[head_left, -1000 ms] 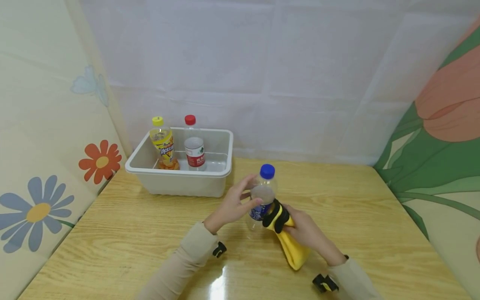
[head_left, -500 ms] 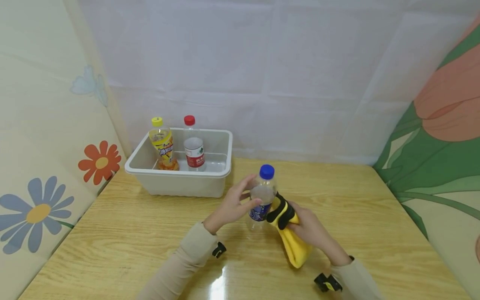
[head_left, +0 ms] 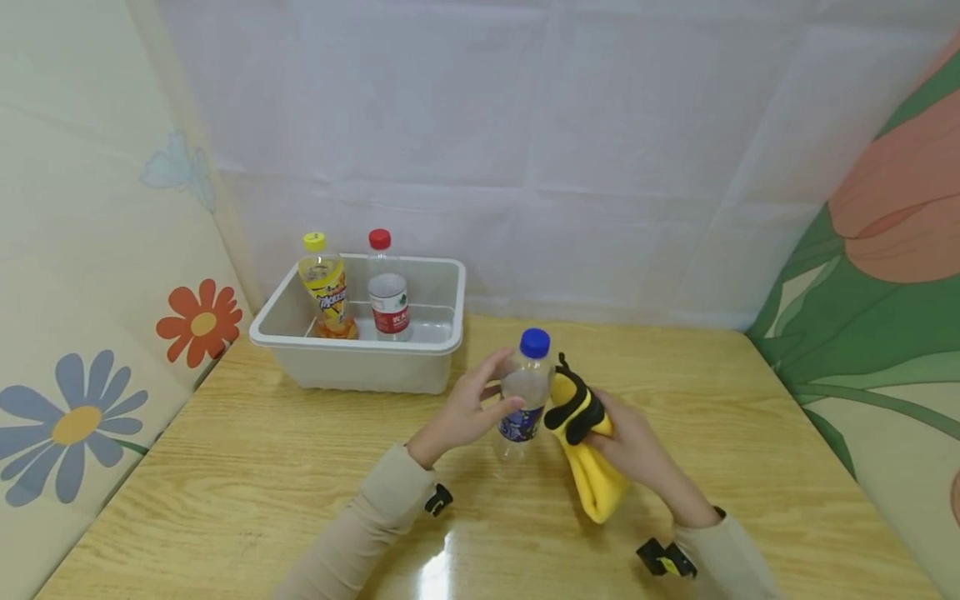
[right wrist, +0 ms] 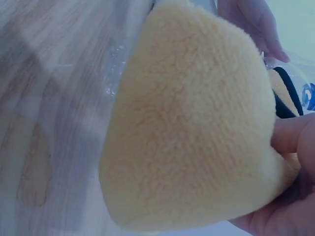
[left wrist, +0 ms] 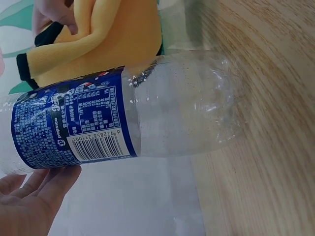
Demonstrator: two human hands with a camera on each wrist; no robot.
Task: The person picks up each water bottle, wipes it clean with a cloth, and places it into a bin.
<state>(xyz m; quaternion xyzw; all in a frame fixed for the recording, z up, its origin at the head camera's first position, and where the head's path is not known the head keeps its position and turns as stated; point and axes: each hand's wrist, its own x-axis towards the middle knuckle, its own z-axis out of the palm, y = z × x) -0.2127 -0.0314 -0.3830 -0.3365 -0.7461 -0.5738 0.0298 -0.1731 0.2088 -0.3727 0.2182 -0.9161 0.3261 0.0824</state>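
Note:
A clear plastic bottle (head_left: 525,398) with a blue cap and blue label (left wrist: 74,125) stands upright on the wooden table (head_left: 300,467). My left hand (head_left: 468,410) grips its upper body from the left. My right hand (head_left: 626,446) holds a yellow fleece cloth with black stripes (head_left: 581,433) and presses it against the bottle's right side, near the shoulder. In the right wrist view the yellow cloth (right wrist: 197,123) fills the frame, with my fingers (right wrist: 290,135) curled round it. In the left wrist view the cloth (left wrist: 98,34) lies behind the bottle.
A white plastic tub (head_left: 360,358) stands at the back left of the table. It holds a yellow-capped orange drink bottle (head_left: 326,287) and a red-capped clear bottle (head_left: 387,287). Flower-printed panels enclose the table on the left and right, and a white sheet at the back.
My right hand has slid the yellow cloth upward along the bottle's right side, from the label level to the shoulder. The left hand and the bottle have stayed put.

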